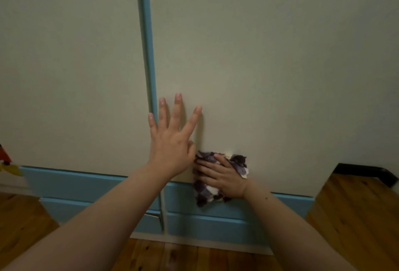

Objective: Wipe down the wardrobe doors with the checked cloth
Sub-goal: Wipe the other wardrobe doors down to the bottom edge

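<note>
Two pale cream wardrobe doors fill the view, the left door (69, 76) and the right door (269, 65), split by a blue vertical strip (148, 54). My right hand (224, 176) presses a crumpled dark purple and white checked cloth (204, 193) flat against the bottom of the right door, just above the blue base. My left hand (172, 139) rests on the right door beside the strip, fingers spread, holding nothing. It sits just left of and above the cloth.
A blue plinth (86, 186) runs along the wardrobe's foot. Wooden floor (194, 257) lies below it. A dark-edged wooden surface (364, 182) juts in at the right. Something red and yellow (8, 164) shows at the left edge.
</note>
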`<action>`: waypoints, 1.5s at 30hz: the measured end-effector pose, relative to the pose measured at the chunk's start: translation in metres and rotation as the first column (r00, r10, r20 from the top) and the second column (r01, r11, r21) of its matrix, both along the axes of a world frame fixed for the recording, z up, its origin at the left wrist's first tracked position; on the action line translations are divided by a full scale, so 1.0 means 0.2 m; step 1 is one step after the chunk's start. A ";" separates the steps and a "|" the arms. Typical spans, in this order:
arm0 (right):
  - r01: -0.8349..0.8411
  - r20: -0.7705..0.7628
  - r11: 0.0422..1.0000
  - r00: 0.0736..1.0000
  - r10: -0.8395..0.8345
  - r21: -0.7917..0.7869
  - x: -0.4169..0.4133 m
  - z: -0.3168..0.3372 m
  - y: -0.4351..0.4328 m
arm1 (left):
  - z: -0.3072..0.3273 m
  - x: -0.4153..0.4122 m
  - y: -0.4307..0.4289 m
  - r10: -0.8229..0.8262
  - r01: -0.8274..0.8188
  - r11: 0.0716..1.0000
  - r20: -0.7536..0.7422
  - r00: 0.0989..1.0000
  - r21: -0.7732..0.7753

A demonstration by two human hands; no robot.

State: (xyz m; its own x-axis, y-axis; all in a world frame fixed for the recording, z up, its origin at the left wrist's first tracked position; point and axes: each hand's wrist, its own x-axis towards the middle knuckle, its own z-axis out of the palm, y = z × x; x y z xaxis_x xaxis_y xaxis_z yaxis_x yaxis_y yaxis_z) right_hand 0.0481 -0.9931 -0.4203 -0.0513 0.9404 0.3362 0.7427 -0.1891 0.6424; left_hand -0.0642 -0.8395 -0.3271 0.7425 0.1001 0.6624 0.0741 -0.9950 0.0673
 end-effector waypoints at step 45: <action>0.880 -0.873 -0.184 0.465 0.149 0.437 0.12 -0.24 -0.56 | 0.03 0.03 -0.05 0.222 -0.214 0.973 -0.103 0.970 0.087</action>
